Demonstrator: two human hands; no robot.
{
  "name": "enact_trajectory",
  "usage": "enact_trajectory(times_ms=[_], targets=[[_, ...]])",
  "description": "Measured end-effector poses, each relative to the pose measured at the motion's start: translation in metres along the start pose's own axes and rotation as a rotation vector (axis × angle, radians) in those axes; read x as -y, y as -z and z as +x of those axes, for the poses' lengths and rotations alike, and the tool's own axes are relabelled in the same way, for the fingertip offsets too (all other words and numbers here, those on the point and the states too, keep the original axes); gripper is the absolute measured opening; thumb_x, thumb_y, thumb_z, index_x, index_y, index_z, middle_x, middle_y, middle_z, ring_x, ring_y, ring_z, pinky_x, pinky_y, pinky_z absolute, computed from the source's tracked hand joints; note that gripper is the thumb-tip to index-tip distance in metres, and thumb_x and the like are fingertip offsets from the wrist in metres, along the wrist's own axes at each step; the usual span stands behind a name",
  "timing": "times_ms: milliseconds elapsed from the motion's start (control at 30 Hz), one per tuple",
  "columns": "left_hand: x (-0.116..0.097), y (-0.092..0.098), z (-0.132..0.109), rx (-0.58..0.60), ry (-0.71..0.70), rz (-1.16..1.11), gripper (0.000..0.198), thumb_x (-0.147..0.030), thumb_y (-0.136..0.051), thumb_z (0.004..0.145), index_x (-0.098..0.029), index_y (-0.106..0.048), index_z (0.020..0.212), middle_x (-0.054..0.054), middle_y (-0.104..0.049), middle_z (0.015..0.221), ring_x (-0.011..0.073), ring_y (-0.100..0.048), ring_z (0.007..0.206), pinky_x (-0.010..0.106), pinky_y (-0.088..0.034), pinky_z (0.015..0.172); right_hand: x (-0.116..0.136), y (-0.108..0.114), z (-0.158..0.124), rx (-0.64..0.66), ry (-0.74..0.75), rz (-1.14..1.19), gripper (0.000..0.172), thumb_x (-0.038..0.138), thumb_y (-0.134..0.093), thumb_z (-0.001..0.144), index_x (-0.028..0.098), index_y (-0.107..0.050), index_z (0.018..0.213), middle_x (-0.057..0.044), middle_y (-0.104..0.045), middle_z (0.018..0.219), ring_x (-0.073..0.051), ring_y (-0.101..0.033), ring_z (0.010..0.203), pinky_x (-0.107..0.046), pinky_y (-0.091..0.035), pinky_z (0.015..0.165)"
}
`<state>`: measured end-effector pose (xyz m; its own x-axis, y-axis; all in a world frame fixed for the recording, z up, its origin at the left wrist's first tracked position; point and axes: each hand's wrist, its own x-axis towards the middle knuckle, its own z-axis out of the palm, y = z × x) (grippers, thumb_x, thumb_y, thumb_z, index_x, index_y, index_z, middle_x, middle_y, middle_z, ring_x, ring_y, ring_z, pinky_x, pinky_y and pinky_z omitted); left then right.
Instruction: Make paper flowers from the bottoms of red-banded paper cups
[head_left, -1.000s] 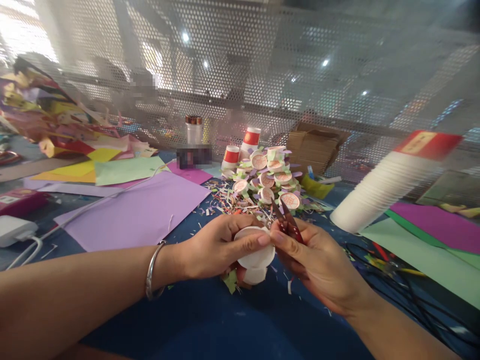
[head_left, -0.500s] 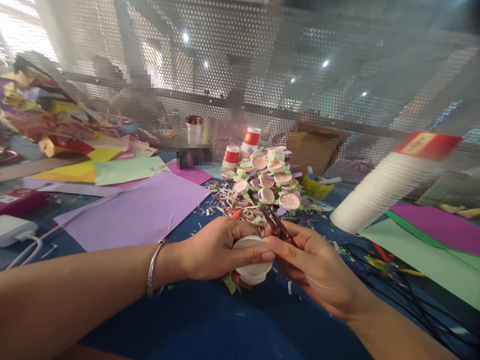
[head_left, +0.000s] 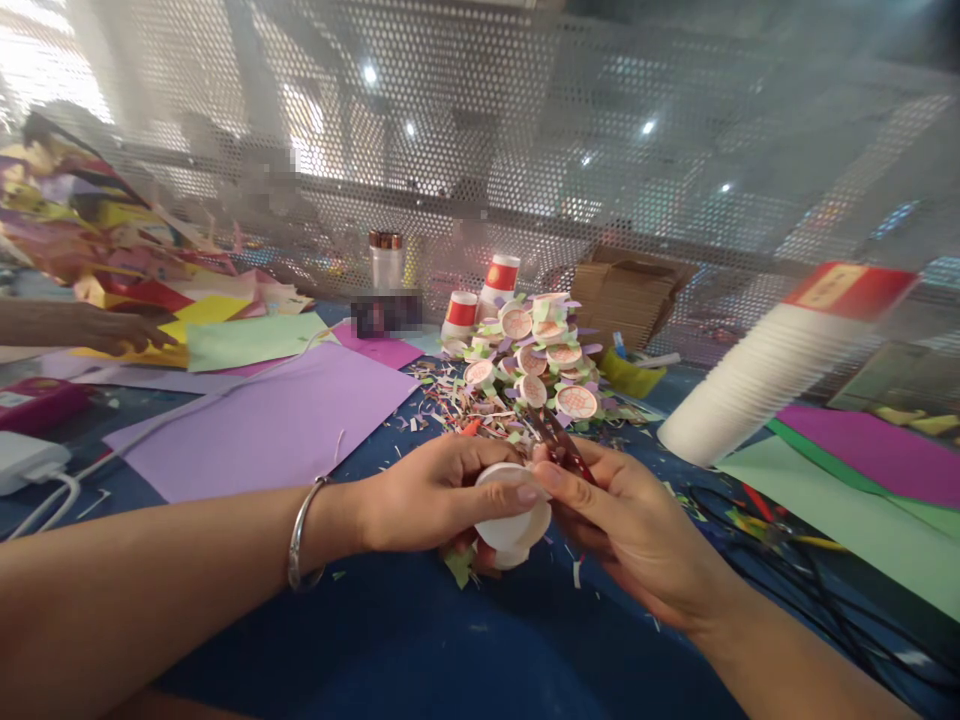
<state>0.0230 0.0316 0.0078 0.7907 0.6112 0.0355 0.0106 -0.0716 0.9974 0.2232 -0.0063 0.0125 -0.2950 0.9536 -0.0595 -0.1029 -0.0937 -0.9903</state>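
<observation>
My left hand [head_left: 431,495] is closed round a white round paper piece [head_left: 506,520] that looks like a cut-down paper cup, its thumb lying across the top. Bits of green paper [head_left: 459,568] stick out beneath those fingers. In my right hand [head_left: 622,510] is a pair of dark red scissors [head_left: 562,446], blades pointing up and away from me. The right thumb and finger also touch the white piece's right edge. Just beyond both hands rises a pile of cut cup bases [head_left: 532,362] with orange patterns and green and purple paper bits.
Paper scraps [head_left: 450,400] surround the pile. A leaning stack of paper cups [head_left: 757,370] stands right, near black cables [head_left: 810,580]. Purple paper [head_left: 262,430] and a white cord lie left. Another person's hand [head_left: 135,332] is over yellow paper. A perforated screen [head_left: 480,130] stands behind.
Another person's hand has come in at the left over the coloured paper. The white paper piece has tilted slightly in my hands, and the scissors have shifted a little.
</observation>
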Motion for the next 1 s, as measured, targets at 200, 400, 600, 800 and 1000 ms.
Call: enact_trajectory(times_ms=[200, 400, 600, 800, 1000], targets=[[-0.004, 0.001, -0.001, 0.054, 0.099, -0.236, 0.040, -0.053, -0.070, 0.088, -0.015, -0.059, 0.094, 0.003, -0.067, 0.076, 0.0080, -0.059, 0.051, 0.016, -0.040, 0.044, 0.002, 0.001, -0.001, -0.030, 0.045, -0.033, 0.028, 0.042, -0.079, 0.087, 0.018, -0.066, 0.085, 0.008, -0.041, 0.062, -0.005, -0.020, 0.050, -0.018, -0.017, 0.042], [-0.001, 0.005, 0.002, 0.125, 0.186, -0.491, 0.048, -0.056, -0.052, 0.096, -0.010, -0.068, 0.097, 0.010, -0.071, 0.079, 0.0116, -0.066, 0.063, 0.017, -0.049, 0.057, 0.007, 0.001, -0.002, -0.063, 0.082, -0.007, 0.026, 0.041, -0.082, 0.084, 0.020, -0.068, 0.081, 0.008, -0.040, 0.062, -0.005, -0.019, 0.049, -0.019, -0.018, 0.039], [0.001, 0.007, 0.002, 0.142, 0.192, -0.567, 0.039, -0.046, -0.060, 0.095, -0.008, -0.071, 0.103, 0.012, -0.074, 0.082, 0.0129, -0.068, 0.065, 0.019, -0.052, 0.060, 0.008, 0.003, -0.002, -0.055, 0.112, -0.073, 0.029, 0.045, -0.077, 0.089, 0.020, -0.065, 0.081, 0.006, -0.046, 0.063, -0.007, -0.031, 0.051, -0.021, -0.024, 0.044], [0.003, 0.004, 0.005, -0.061, 0.117, -0.511, 0.033, -0.039, -0.067, 0.093, -0.007, -0.074, 0.096, 0.014, -0.076, 0.085, 0.0128, -0.071, 0.067, 0.016, -0.054, 0.059, 0.005, 0.012, -0.002, -0.112, 0.137, -0.186, 0.036, 0.056, -0.068, 0.092, 0.021, -0.063, 0.095, 0.008, -0.037, 0.061, -0.008, -0.021, 0.051, -0.027, -0.013, 0.046], [0.007, 0.006, 0.007, -0.239, 0.029, -0.441, 0.031, -0.037, -0.078, 0.085, -0.009, -0.077, 0.098, 0.012, -0.078, 0.088, 0.0154, -0.075, 0.075, 0.018, -0.058, 0.064, 0.007, 0.015, -0.007, -0.175, 0.241, -0.419, 0.038, 0.059, -0.060, 0.097, 0.021, -0.063, 0.097, 0.009, -0.028, 0.059, -0.009, -0.018, 0.050, -0.029, -0.013, 0.045]])
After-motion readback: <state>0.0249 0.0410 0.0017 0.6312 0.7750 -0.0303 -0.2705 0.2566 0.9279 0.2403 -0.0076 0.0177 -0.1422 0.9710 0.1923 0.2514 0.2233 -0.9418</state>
